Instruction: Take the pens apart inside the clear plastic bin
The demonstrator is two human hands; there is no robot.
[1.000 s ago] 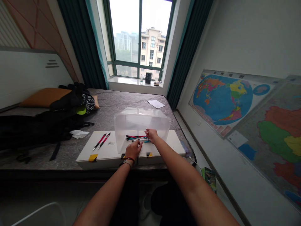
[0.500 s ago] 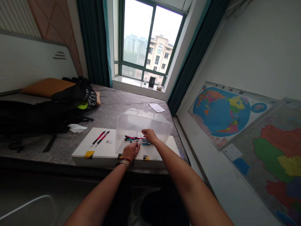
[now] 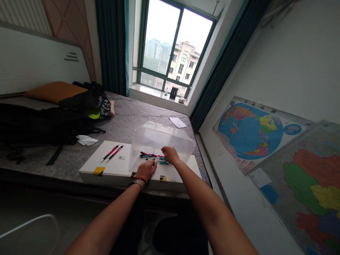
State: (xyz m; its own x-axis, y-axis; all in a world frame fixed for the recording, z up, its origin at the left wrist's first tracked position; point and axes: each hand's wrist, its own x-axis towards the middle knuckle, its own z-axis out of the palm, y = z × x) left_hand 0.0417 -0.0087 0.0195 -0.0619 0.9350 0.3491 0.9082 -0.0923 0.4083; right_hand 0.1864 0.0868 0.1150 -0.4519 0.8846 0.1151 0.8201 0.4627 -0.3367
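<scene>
A clear plastic box (image 3: 159, 138) lies on a flat white board (image 3: 111, 168) at the near edge of a grey bed. Several coloured pens (image 3: 150, 156) lie in a heap inside its open front. My right hand (image 3: 170, 154) reaches into the box with its fingers pinched on one pen from the heap. Just in front of the box, my left hand (image 3: 146, 169) is curled and holds a pen by its near end. Two red pens (image 3: 112, 153) lie apart on the board to the left.
Black bags and clothes (image 3: 53, 120) and an orange pillow (image 3: 50, 92) cover the left of the bed. A crumpled tissue (image 3: 85, 140) and a sheet of paper (image 3: 177, 122) lie on the bed. Maps (image 3: 252, 129) hang on the right wall.
The camera has swung right and tilted. My left hand has drawn back slightly toward the board's near edge; my right hand stays among the pens in the box.
</scene>
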